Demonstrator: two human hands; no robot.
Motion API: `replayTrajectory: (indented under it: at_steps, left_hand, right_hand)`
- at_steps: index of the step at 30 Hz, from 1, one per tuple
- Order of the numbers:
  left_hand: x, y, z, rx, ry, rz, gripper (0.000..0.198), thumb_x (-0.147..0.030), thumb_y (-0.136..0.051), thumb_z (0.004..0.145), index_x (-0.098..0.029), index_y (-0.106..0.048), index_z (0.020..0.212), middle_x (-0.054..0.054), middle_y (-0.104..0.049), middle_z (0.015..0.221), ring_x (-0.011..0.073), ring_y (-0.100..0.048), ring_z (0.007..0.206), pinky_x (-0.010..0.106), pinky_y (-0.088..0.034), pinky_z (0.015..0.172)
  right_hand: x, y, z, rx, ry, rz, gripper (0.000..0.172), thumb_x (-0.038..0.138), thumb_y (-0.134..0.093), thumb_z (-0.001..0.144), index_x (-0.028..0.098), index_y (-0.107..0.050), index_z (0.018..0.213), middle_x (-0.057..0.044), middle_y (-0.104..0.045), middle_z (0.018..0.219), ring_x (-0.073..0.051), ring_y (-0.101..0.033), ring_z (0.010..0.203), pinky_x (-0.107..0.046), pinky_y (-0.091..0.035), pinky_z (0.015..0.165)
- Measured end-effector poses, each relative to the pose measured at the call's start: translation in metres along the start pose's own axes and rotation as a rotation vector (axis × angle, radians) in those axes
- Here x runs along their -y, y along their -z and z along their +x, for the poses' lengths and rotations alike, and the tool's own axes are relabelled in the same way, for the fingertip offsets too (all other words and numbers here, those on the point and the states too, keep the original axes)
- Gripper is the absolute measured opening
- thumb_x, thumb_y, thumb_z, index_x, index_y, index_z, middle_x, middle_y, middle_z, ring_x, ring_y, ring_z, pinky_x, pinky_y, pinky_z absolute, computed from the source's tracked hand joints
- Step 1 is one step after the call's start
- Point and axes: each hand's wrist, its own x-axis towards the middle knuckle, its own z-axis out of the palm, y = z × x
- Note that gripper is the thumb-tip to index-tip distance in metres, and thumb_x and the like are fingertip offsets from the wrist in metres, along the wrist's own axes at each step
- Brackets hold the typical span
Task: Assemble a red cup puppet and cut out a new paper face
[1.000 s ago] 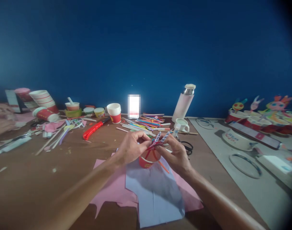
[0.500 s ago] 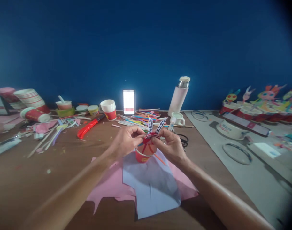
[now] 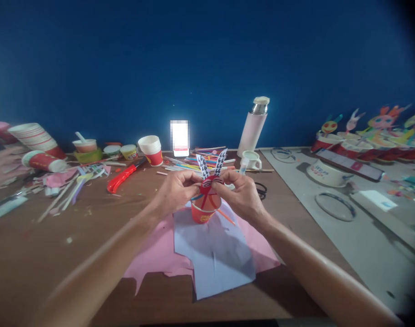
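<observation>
My left hand point(image 3: 175, 188) and my right hand point(image 3: 239, 195) both pinch a small red paper face piece point(image 3: 208, 185) with two patterned white rabbit ears point(image 3: 210, 164) standing up from it. The piece sits at the rim of a red paper cup point(image 3: 201, 212), which rests on a light blue paper sheet point(image 3: 214, 254) lying over pink paper point(image 3: 153, 259). An orange straw or strip point(image 3: 226, 217) sticks out beside the cup under my right hand.
Coloured straws point(image 3: 197, 163), a red utility knife point(image 3: 121, 178), stacked paper cups point(image 3: 152, 150), a white flask point(image 3: 253, 127), a mug point(image 3: 251, 160) and black scissors point(image 3: 261, 190) lie behind. Finished cup crafts point(image 3: 364, 136) stand at the right. Another person's hand point(image 3: 3, 165) shows at far left.
The rabbit ears have tipped from leaning right to standing upright and leaning slightly left. Both hands with the cup have shifted a little to the left and farther away from me.
</observation>
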Motion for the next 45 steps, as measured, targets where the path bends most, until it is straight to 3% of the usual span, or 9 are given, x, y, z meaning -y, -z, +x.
replayTrajectory:
  at_steps: [3,9,16,24,30,33,36,39,45]
  left_hand:
    - [-0.001,0.003,0.001,0.024,0.042,-0.037,0.008,-0.014,-0.07,0.058,-0.013,-0.064,0.063,-0.004,-0.058,0.053,0.008,-0.051,0.051,0.02,-0.041,0.052]
    - [0.004,0.007,0.004,0.066,0.039,-0.025,0.004,-0.014,-0.065,0.065,-0.012,-0.067,0.067,-0.003,-0.06,0.054,0.0091,-0.053,0.053,0.021,-0.042,0.056]
    - [0.011,0.007,0.005,0.102,-0.003,-0.072,0.009,-0.013,-0.066,0.065,-0.015,-0.069,0.073,-0.001,-0.065,0.064,0.0111,-0.058,0.067,0.023,-0.044,0.067]
    - [0.01,0.004,0.003,0.124,-0.057,-0.024,0.008,-0.02,-0.063,0.072,-0.014,-0.065,0.077,-0.002,-0.061,0.059,0.0104,-0.056,0.059,0.023,-0.044,0.062]
    - [0.011,0.002,0.004,0.107,-0.139,-0.064,0.005,-0.018,-0.059,0.074,-0.013,-0.059,0.076,0.0,-0.061,0.07,0.0109,-0.056,0.067,0.024,-0.044,0.065]
    - [0.015,0.002,0.004,0.11,-0.134,-0.06,0.007,-0.02,-0.059,0.074,-0.014,-0.055,0.072,-0.002,-0.057,0.063,0.0089,-0.053,0.058,0.021,-0.041,0.057]
    - [0.016,0.002,0.004,0.121,-0.114,-0.029,0.009,-0.022,-0.058,0.075,-0.014,-0.055,0.072,-0.003,-0.055,0.058,0.0078,-0.05,0.051,0.02,-0.039,0.051]
    - [0.016,0.002,0.005,0.093,-0.143,0.014,0.009,-0.021,-0.06,0.073,-0.014,-0.056,0.071,-0.002,-0.057,0.063,0.0087,-0.052,0.058,0.021,-0.041,0.056]
    - [0.021,0.004,0.007,0.136,-0.151,0.001,0.012,-0.024,-0.062,0.072,-0.013,-0.058,0.075,0.0,-0.059,0.069,0.0106,-0.055,0.065,0.022,-0.043,0.061]
  right_hand:
    - [-0.004,-0.002,0.001,0.008,0.005,0.091,0.013,0.02,-0.061,0.074,0.018,-0.054,0.064,0.0,-0.061,0.08,-0.014,-0.056,0.075,-0.027,-0.042,0.07]
    - [-0.011,-0.002,0.0,-0.007,-0.054,0.14,0.015,0.026,-0.062,0.075,0.018,-0.052,0.067,0.004,-0.048,0.064,-0.011,-0.044,0.059,-0.024,-0.036,0.057]
    - [-0.006,0.002,0.003,0.035,-0.036,0.083,0.015,0.025,-0.059,0.077,0.018,-0.051,0.067,0.003,-0.05,0.064,-0.011,-0.044,0.06,-0.024,-0.036,0.058]
    - [0.002,0.01,0.007,0.059,-0.024,-0.052,0.014,0.024,-0.059,0.076,0.018,-0.053,0.065,0.003,-0.051,0.061,-0.011,-0.045,0.058,-0.024,-0.036,0.056]
    - [-0.001,0.017,0.008,0.113,-0.169,0.35,0.014,0.03,-0.062,0.076,0.019,-0.054,0.071,0.001,-0.059,0.067,-0.013,-0.054,0.059,-0.026,-0.044,0.058]
    - [-0.005,0.021,0.01,0.096,-0.194,0.477,0.014,0.031,-0.064,0.076,0.02,-0.056,0.074,0.001,-0.061,0.071,-0.014,-0.057,0.063,-0.028,-0.047,0.062]
    - [-0.007,0.025,0.012,0.077,-0.185,0.512,0.012,0.03,-0.064,0.077,0.02,-0.057,0.074,0.001,-0.062,0.07,-0.015,-0.058,0.065,-0.028,-0.047,0.064]
    - [-0.005,0.026,0.013,0.061,-0.171,0.515,0.011,0.028,-0.065,0.076,0.021,-0.058,0.073,0.002,-0.062,0.07,-0.014,-0.058,0.065,-0.027,-0.047,0.064]
    - [0.005,0.015,0.01,0.171,-0.191,0.434,0.013,0.03,-0.066,0.074,0.019,-0.059,0.072,0.001,-0.064,0.073,-0.013,-0.059,0.064,-0.026,-0.048,0.066]
